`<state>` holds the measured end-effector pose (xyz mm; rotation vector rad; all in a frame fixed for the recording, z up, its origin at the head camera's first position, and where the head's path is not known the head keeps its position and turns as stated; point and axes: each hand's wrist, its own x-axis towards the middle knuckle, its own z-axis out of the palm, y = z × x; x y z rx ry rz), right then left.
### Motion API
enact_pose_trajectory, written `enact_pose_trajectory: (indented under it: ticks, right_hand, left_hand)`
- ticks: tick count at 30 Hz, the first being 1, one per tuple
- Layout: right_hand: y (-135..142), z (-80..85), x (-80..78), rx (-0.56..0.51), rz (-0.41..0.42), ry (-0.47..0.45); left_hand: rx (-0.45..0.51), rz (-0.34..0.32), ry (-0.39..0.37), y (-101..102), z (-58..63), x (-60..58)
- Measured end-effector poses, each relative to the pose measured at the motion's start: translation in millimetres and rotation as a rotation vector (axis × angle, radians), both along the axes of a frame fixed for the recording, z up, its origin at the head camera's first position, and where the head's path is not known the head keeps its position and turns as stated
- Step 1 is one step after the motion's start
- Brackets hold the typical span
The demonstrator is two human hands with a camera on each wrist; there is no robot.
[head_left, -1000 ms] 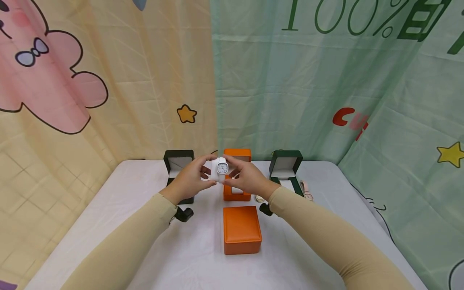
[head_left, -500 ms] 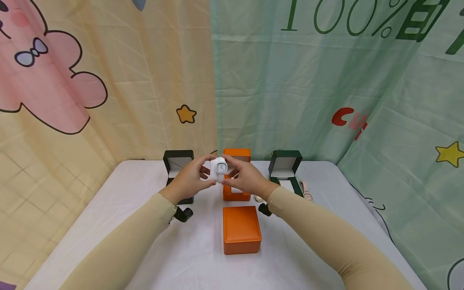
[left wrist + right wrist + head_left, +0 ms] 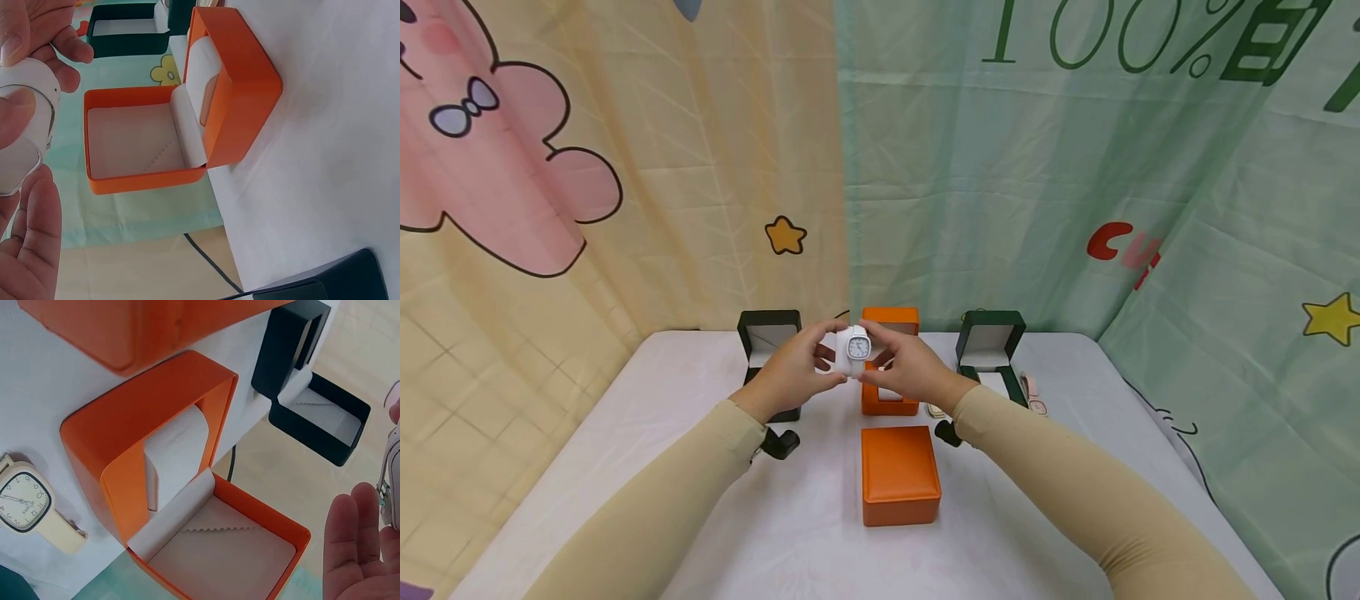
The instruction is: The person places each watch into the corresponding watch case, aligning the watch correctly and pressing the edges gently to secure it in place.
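Note:
A white wristwatch (image 3: 859, 347) with a squarish face is wrapped round a white cushion (image 3: 842, 354), raised above the table. My left hand (image 3: 797, 371) pinches it from the left side, thumb below and fingers above. From the right, my right hand (image 3: 913, 364) holds the same watch and cushion between thumb and fingers. In the left wrist view the white watch (image 3: 22, 131) sits between both hands. Just behind them stands an orange watch box (image 3: 247, 87), lid up, with a white cushion inside. The right wrist view shows only an edge of the held watch.
A closed orange box (image 3: 901, 477) lies in front of the hands. Open dark green boxes stand on the left (image 3: 769, 323) and right (image 3: 992, 333). A cream watch (image 3: 25, 499) lies by the open orange box, and a pink watch (image 3: 1036, 400) at the right green box.

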<state>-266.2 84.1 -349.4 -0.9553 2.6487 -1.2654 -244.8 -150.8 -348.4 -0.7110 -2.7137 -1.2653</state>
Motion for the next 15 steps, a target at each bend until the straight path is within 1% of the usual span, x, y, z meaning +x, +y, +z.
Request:
enact_pose_trajectory:
  ticks: [6, 15]
  right_hand:
    - [0.4, -0.1, 0.2, -0.002, 0.003, 0.004]
    - [-0.2, -1.5, 0.0, 0.000, 0.011, 0.020]
  left_hand:
    - [-0.003, -0.004, 0.009, 0.8, -1.1, -0.4]
    - [-0.002, -0.001, 0.001, 1.5, 1.0, 0.7]
